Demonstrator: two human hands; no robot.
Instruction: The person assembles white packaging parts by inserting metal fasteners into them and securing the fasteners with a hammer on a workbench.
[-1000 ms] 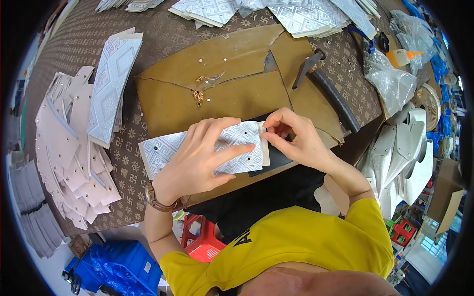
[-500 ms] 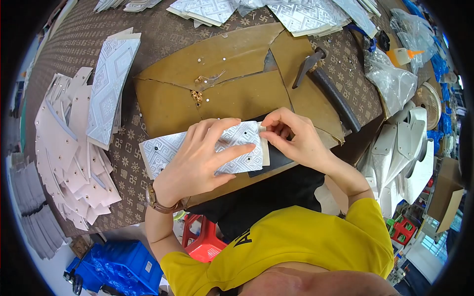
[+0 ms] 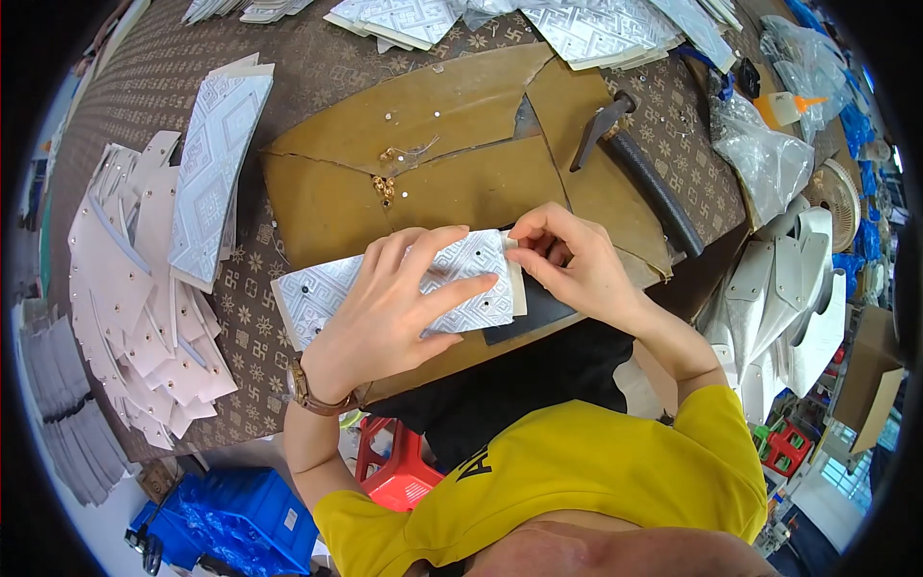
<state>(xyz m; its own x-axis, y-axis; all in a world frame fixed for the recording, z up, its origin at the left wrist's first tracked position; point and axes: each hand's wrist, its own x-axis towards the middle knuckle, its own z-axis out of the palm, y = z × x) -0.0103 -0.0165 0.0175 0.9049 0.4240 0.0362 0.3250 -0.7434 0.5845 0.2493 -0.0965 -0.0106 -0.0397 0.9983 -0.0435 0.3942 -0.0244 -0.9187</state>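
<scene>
A white-and-silver patterned panel (image 3: pixel 488 288) with small dark holes and a cream backing lies tilted at the near edge of the brown board. My left hand (image 3: pixel 389 298) lies spread across the panel, pressing on its face. At the panel's right end, my right hand (image 3: pixel 567 260) is closed, thumb and index fingertip pinching the cream edge by the upper corner. Whether something small is also between those fingertips is hidden. A dark flat block (image 3: pixel 529 313) shows partly from under the panel. Gold-coloured rivets (image 3: pixel 385 188) sit in a small heap beyond my hands.
A hammer (image 3: pixel 654 192) rests on the right of the brown board (image 3: pixel 461 212). Pale pink pieces (image 3: pixel 144 288) with studs are heaped at left, beside another patterned panel (image 3: pixel 219 173). Further patterned panels (image 3: pixel 606 29) line the back. A glue bottle (image 3: pixel 784 108) and plastic bags are at right.
The panel's right end has shifted very slightly away from my body, together with my right hand. My left hand stays nearly in place.
</scene>
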